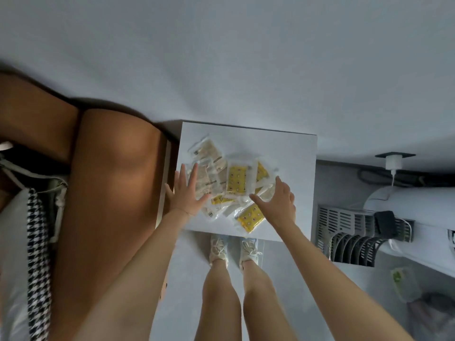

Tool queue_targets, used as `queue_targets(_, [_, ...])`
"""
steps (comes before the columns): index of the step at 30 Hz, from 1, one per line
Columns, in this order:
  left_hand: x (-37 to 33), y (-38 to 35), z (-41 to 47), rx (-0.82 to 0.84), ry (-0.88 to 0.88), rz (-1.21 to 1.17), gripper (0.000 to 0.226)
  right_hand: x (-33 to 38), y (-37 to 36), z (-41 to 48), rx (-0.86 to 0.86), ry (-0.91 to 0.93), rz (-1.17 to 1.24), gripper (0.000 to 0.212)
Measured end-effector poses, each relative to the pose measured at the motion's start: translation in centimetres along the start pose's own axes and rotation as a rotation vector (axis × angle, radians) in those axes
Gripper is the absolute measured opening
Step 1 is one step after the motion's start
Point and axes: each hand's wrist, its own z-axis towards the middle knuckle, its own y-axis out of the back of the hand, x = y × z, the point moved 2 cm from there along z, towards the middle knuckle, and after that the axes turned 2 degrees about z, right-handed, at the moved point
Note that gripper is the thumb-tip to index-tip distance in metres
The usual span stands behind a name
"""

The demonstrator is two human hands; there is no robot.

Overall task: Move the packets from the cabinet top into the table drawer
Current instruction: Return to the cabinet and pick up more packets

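Observation:
Several clear packets with yellow or beige contents lie in a loose pile [236,179] on the white cabinet top [290,153]. One yellow packet [250,217] sits apart near the front edge. My left hand [188,193] is spread flat, fingers apart, against the left side of the pile. On the pile's right side my right hand [279,199] is open too, thumb stretched toward the packets. Neither hand grips a packet. No drawer is in view.
A brown wooden headboard or bed frame [103,193] stands close on the left of the cabinet, with houndstooth fabric [38,254] beside it. A white appliance with a grille [349,230] and a charger plug [393,161] are on the right. My feet in pale sneakers [234,249] stand below.

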Motion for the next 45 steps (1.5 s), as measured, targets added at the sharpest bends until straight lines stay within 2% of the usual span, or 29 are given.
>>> queue_targets(5, [1.7, -1.0, 7.4, 0.019, -0.108, 0.082, 0.105, 0.4, -3.9, 5.7, -0.015, -0.013, 0.103, 0.117])
queue_targets(9, [2.2, -0.9, 10.5, 0.0, -0.174, 0.127, 0.118, 0.4, -5.1, 7.4, -0.037, -0.001, 0.06, 0.117])
queue_targets(11, [2.1, -0.8, 11.3, -0.036, -0.187, 0.141, 0.118, 0.4, -5.1, 7.6, -0.058, 0.007, 0.069, 0.108])
queue_targets(16, [1.2, -0.4, 11.6, -0.159, -0.191, 0.127, 0.107, 0.1, -4.4, 7.4, -0.182, 0.0, 0.194, 0.07])
queue_targets(20, [0.2, -0.4, 11.4, -0.167, -0.151, 0.073, 0.103, 0.7, -4.2, 7.5, -0.163, -0.082, 0.357, 0.076])
queue_targets(21, [0.0, -0.3, 11.3, -0.161, -0.131, 0.072, 0.103, 0.7, -4.3, 7.6, -0.141, -0.117, 0.387, 0.074])
queue_targets(23, [-0.3, -0.1, 11.2, -0.164, -0.101, 0.088, 0.102, 0.7, -4.2, 8.0, -0.115, -0.151, 0.402, 0.057])
queue_targets(25, [-0.2, -0.2, 11.3, -0.198, -0.07, 0.046, 0.101, 1.0, -3.8, 8.3, -0.123, -0.164, 0.377, 0.049])
queue_targets(29, [-0.6, -0.3, 11.3, -0.227, -0.001, 0.003, 0.094, 2.0, -3.2, 8.6, -0.063, -0.153, 0.08, 0.079])
queue_targets(31, [-1.0, -0.3, 10.9, -0.24, 0.039, 0.013, 0.086, 2.5, -3.2, 8.5, -0.051, -0.126, -0.004, 0.08])
queue_targets(37, [-1.5, 0.1, 9.7, -0.185, 0.177, -0.036, 0.068, 3.5, -2.9, 8.2, -0.096, -0.062, 0.163, 0.034])
queue_targets(41, [-1.3, 0.3, 9.2, -0.148, 0.263, -0.119, 0.068, 4.1, -2.9, 7.2, -0.082, -0.018, 0.358, 0.023])
queue_targets(45, [-1.4, 0.7, 8.5, -0.164, 0.212, -0.264, 0.06, 3.6, -2.7, 6.3, -0.12, -0.059, 0.503, 0.016])
